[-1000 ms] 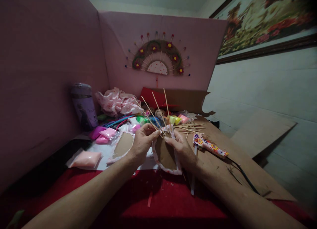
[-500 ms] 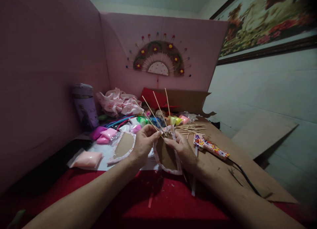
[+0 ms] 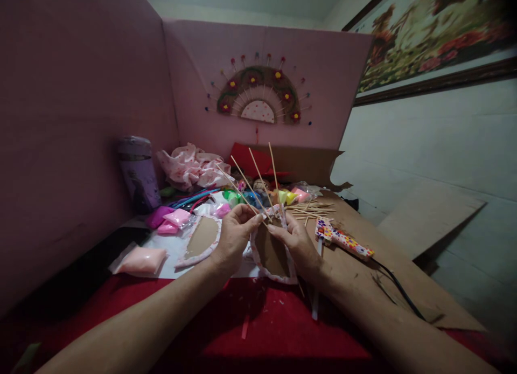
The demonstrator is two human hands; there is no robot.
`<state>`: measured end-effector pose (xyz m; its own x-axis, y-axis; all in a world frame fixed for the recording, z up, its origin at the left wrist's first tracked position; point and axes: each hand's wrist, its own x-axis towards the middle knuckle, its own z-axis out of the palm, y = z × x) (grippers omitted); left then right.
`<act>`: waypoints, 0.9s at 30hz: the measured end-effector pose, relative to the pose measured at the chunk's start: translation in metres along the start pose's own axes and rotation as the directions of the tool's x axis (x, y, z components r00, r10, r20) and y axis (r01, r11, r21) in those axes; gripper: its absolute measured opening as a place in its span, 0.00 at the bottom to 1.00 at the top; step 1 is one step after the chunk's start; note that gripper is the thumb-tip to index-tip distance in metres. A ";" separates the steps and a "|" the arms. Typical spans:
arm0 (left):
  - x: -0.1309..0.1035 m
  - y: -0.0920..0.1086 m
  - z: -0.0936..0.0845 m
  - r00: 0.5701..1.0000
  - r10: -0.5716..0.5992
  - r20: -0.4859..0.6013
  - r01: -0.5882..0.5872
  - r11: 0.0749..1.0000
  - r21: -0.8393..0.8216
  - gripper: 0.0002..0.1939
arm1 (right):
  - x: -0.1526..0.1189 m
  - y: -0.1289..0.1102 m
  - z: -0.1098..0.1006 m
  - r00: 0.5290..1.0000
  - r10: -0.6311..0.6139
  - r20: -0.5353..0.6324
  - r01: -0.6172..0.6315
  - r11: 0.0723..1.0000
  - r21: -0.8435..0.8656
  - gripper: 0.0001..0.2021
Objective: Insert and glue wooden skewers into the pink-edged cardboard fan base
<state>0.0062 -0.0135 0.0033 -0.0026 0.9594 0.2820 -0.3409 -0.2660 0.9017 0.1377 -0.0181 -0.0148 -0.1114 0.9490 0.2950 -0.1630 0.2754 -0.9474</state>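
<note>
The cardboard piece (image 3: 272, 253), edged in printed fabric, is held upright between both hands above the red cloth (image 3: 210, 331); four thin sticks (image 3: 259, 172) fan upward from its top edge. The left hand (image 3: 235, 231) pinches the leftmost stick, thumb and fingers closed narrowly. The right hand (image 3: 298, 242) grips the piece's right edge, thumb on its face. A second fabric-edged piece (image 3: 202, 238) lies left of the hands. A flower-patterned glue gun (image 3: 343, 241) and loose sticks (image 3: 310, 208) lie to the right.
</note>
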 end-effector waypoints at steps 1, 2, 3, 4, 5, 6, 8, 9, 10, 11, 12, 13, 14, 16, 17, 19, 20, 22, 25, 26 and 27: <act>0.000 0.000 0.000 1.000 0.000 -0.003 0.000 1.000 -0.004 0.13 | 0.000 0.000 0.000 1.000 -0.005 0.000 0.005 1.000 0.002 0.13; 0.000 -0.001 0.001 1.000 -0.001 -0.006 0.001 1.000 -0.007 0.13 | 0.000 0.000 0.000 1.000 -0.008 -0.001 0.008 1.000 0.001 0.13; 0.000 -0.001 0.001 1.000 -0.002 -0.009 0.002 1.000 -0.009 0.13 | 0.000 0.000 0.000 1.000 -0.009 -0.003 0.009 1.000 -0.001 0.13; -0.001 -0.001 0.001 1.000 -0.005 -0.012 0.005 1.000 -0.009 0.13 | 0.000 0.000 0.000 1.000 -0.010 -0.007 0.010 1.000 -0.002 0.13; -0.001 -0.001 0.001 1.000 -0.007 -0.015 0.007 1.000 -0.010 0.13 | 0.000 0.000 0.000 1.000 -0.008 -0.013 0.008 1.000 -0.005 0.13; -0.001 -0.001 0.001 1.000 -0.009 -0.016 0.009 1.000 -0.011 0.13 | 0.000 0.000 0.000 1.000 -0.002 -0.019 0.002 1.000 -0.006 0.13; -0.001 -0.001 0.001 1.000 -0.008 -0.016 0.008 1.000 -0.014 0.13 | -0.001 -0.001 0.001 0.999 0.018 -0.031 -0.018 1.000 0.008 0.12; -0.001 -0.001 0.001 1.000 -0.007 -0.016 0.007 1.000 -0.016 0.13 | -0.002 -0.001 0.001 0.999 0.030 -0.031 -0.029 0.999 0.028 0.12; -0.001 -0.001 0.001 1.000 -0.005 -0.015 0.005 1.000 -0.017 0.13 | -0.002 -0.002 0.002 0.999 0.043 -0.025 -0.041 0.998 0.056 0.12; -0.001 -0.001 0.001 1.000 -0.004 -0.014 0.004 1.000 -0.018 0.13 | -0.003 -0.003 0.003 0.998 0.054 -0.017 -0.052 0.994 0.091 0.12; 0.000 -0.001 0.001 1.000 -0.003 -0.012 0.002 1.000 -0.018 0.13 | -0.003 -0.004 0.004 0.998 0.060 -0.010 -0.059 0.990 0.126 0.12; 0.000 -0.001 0.001 1.000 -0.001 -0.012 0.001 1.000 -0.019 0.13 | -0.003 -0.005 0.005 0.998 0.062 -0.003 -0.060 0.986 0.154 0.11; 0.000 -0.001 0.001 1.000 0.000 -0.011 0.000 1.000 -0.020 0.13 | -0.003 -0.005 0.005 0.998 0.058 0.001 -0.057 0.983 0.172 0.11; 0.000 -0.001 0.001 1.000 0.002 -0.015 -0.002 1.000 -0.021 0.13 | -0.003 -0.005 0.006 0.999 0.043 0.000 -0.042 0.983 0.181 0.10; 0.000 -0.001 0.001 1.000 0.001 -0.017 -0.002 1.000 -0.020 0.13 | -0.002 -0.005 0.006 0.999 0.036 0.002 -0.035 0.984 0.177 0.10; 0.000 -0.001 0.001 1.000 -0.001 -0.019 0.001 1.000 -0.018 0.13 | -0.002 -0.005 0.005 0.999 0.033 0.008 -0.034 0.984 0.172 0.10; 0.000 -0.001 0.001 1.000 -0.003 -0.017 0.002 1.000 -0.018 0.13 | -0.002 -0.005 0.005 0.999 0.038 0.008 -0.039 0.984 0.173 0.09; 0.000 -0.001 0.001 1.000 -0.006 -0.013 0.005 1.000 -0.017 0.13 | -0.002 -0.005 0.005 0.999 0.053 0.007 -0.054 0.983 0.177 0.09; 0.000 0.000 0.001 1.000 -0.014 -0.014 0.014 1.000 -0.012 0.13 | -0.003 -0.005 0.005 0.998 0.060 -0.003 -0.059 0.984 0.168 0.09; 0.000 0.000 0.002 1.000 -0.016 -0.017 0.015 1.000 -0.011 0.13 | -0.003 -0.005 0.005 0.998 0.057 -0.006 -0.055 0.985 0.164 0.09; 0.000 0.000 0.002 1.000 -0.017 -0.020 0.017 1.000 -0.010 0.13 | -0.003 -0.005 0.005 0.999 0.054 -0.009 -0.051 0.986 0.159 0.09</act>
<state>0.0077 -0.0140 0.0035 -0.0158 0.9654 0.2602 -0.3506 -0.2491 0.9028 0.1339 -0.0230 -0.0100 -0.1109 0.9637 0.2427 -0.3108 0.1984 -0.9296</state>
